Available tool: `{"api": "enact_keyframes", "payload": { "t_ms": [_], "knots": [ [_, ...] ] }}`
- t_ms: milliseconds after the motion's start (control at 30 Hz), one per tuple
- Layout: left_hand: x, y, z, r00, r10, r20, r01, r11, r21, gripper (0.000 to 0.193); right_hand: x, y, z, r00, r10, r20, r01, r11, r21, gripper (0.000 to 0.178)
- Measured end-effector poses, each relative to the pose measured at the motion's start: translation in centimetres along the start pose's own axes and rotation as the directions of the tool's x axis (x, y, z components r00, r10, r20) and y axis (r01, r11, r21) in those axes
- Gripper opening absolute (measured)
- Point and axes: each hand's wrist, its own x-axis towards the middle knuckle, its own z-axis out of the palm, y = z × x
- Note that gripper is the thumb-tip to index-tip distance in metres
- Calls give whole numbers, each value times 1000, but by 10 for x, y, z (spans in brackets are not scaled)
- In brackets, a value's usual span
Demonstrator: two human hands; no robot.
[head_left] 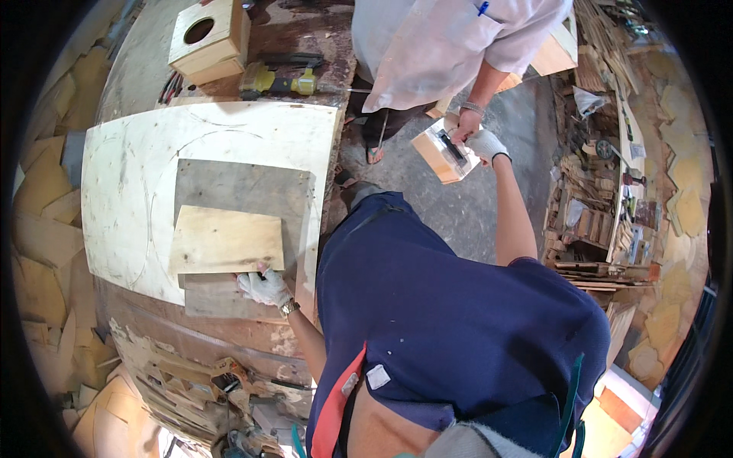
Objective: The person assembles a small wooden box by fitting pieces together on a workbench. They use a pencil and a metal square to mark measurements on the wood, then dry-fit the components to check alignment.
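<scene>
My left hand [265,287], in a pale work glove with bare fingertips and a watch at the wrist, grips the near edge of a light wooden board [227,240]. The thumb lies near the board's edge. That board rests over a grey sheet [244,183] on a large white panel [114,198] marked with pencil curves. Off to the right, my gloved right hand [486,146] holds a small wooden box [435,158] by its side. A black part [455,149] lies on the box's face. A co-worker's bare hand [466,126] touches the box beside my fingers.
A co-worker in a pale shirt [427,46] stands opposite. On the table lie a yellow-and-black power tool [279,80] and a wooden box with a round hole [206,49]. Shelves of wood scraps [588,183] line the right. Cut boards [46,229] are heaped at left.
</scene>
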Motion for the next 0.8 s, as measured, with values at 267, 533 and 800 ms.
{"api": "enact_keyframes", "payload": {
  "t_ms": [267,533,800],
  "knots": [
    [-3,12,-9,996,-83,18,82,996,34,60,-40,-170,25,631,-757,-170,753,650,-102,39],
    [1,15,-10,993,-101,54,100,995,29,53,-128,-493,-6,161,-979,-122,935,191,-298,53],
    [-3,8,-3,990,-126,67,120,989,90,50,-136,-540,82,70,-990,-126,984,89,-153,42]
  ]
}}
